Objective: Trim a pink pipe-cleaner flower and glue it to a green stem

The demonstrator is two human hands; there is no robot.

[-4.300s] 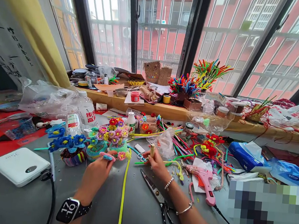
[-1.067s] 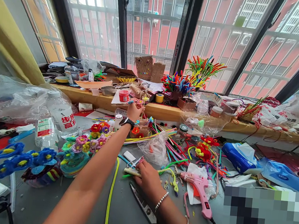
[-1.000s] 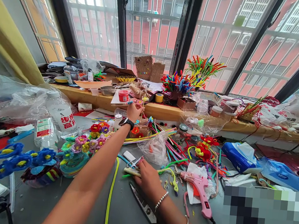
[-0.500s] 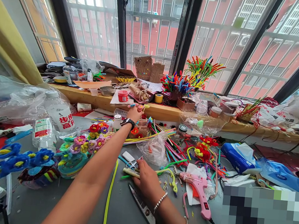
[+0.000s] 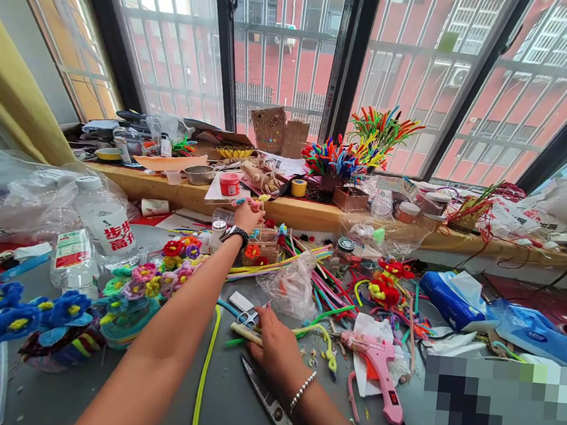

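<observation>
My left hand (image 5: 248, 217), with a black watch on its wrist, reaches far forward to the window sill's edge. Its fingers are closed on a small fuzzy pipe-cleaner piece (image 5: 239, 202) in pink and blue; the fingertips are partly hidden. Low on the table rests my right hand (image 5: 277, 341), thumb apart from the loosely bent fingers, around the end of a pale stick (image 5: 246, 333). Small light-blue-handled scissors (image 5: 248, 316) lie beside its fingertips. Large scissors (image 5: 267, 396) lie below that hand. A woven basket (image 5: 262, 254) with little flowers stands under my left hand.
Blue pipe-cleaner flowers (image 5: 21, 315) and plastic bottles (image 5: 108, 224) stand left. A pink glue gun (image 5: 379, 363) and tissue pack (image 5: 449, 303) lie right. Loose pipe cleaners (image 5: 329, 283) and a clear bag (image 5: 292, 283) cover the middle. The sill (image 5: 308, 211) holds jars and a red tub (image 5: 229, 184).
My left hand has moved slightly left with the fuzzy piece. My right hand stays nearly where it was. The whole view has shifted a little.
</observation>
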